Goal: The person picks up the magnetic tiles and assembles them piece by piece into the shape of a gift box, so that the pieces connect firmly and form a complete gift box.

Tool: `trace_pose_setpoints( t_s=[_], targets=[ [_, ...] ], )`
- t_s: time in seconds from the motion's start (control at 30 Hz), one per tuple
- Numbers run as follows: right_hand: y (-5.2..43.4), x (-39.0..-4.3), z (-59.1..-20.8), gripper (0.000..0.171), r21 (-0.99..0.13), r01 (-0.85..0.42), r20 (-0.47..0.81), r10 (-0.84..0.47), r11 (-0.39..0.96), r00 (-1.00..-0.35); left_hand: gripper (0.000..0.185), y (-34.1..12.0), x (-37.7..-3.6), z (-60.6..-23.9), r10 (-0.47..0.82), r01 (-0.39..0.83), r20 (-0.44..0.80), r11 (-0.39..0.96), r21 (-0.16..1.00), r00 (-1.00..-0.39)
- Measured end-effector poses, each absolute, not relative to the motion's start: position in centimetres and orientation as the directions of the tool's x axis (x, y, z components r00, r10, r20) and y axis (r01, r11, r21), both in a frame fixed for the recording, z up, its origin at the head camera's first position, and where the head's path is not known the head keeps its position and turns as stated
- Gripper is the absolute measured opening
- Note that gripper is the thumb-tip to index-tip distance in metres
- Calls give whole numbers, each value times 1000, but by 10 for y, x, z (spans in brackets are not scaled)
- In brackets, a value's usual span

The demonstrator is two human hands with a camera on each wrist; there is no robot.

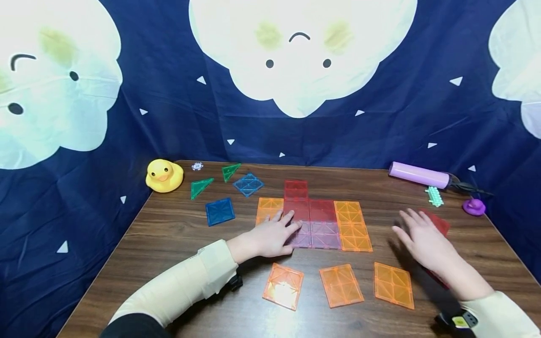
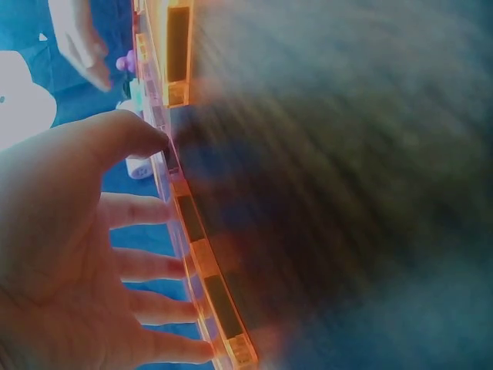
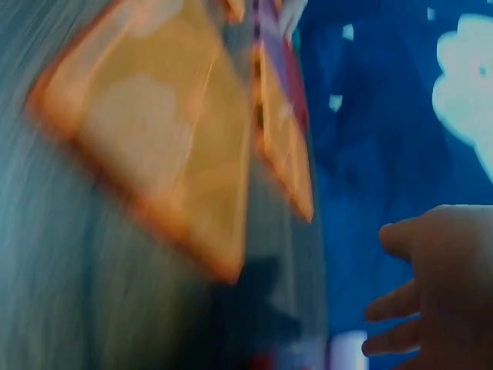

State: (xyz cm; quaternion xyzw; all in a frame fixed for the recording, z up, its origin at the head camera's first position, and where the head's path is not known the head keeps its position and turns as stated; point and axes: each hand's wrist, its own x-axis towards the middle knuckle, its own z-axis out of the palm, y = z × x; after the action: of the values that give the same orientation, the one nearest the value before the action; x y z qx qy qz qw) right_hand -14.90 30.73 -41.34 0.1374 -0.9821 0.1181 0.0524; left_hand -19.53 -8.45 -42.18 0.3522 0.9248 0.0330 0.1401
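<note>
My left hand (image 1: pixel 270 238) rests, fingers spread, on the left part of a flat block of translucent square tiles. That block has red tiles (image 1: pixel 323 210) above purple tiles (image 1: pixel 325 235), with orange tiles (image 1: pixel 351 213) along both sides; the hand covers part of the left side. In the left wrist view the fingertips (image 2: pixel 158 268) touch the tiles' surface. My right hand (image 1: pixel 427 241) hovers at the right with fingers extended, over or near red tiles (image 1: pixel 438 223) that it partly hides. The right wrist view shows that hand (image 3: pixel 454 281) apart from a blurred orange tile (image 3: pixel 154 131).
Three loose orange tiles (image 1: pixel 341 285) lie in front. Blue tiles (image 1: pixel 220 211), green triangles (image 1: pixel 201 188), a poker chip (image 1: pixel 197 166) and a yellow duck (image 1: pixel 165 176) are at left. Back right holds a lilac cylinder (image 1: pixel 418 175), a mint piece (image 1: pixel 434 196) and a purple duck (image 1: pixel 474 207).
</note>
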Motion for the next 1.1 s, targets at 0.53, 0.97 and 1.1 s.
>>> trace_pose_setpoints(
  t_s=[0.53,0.97,1.1],
  targets=[
    [336,-178,-438,50,-274,-335,29,-340,902,-940,69,-83,-195,-421,652,637,-247,756,151,-716],
    [277,-251,-429,52,-246,-521,63,-523,817,-850,68,-85,-195,-421,661,643,-245,749,163,-709],
    [255,-266,-422,56,-301,-474,-13,-500,828,-866,67,-85,-195,-419,665,646,-242,746,165,-707]
  ],
)
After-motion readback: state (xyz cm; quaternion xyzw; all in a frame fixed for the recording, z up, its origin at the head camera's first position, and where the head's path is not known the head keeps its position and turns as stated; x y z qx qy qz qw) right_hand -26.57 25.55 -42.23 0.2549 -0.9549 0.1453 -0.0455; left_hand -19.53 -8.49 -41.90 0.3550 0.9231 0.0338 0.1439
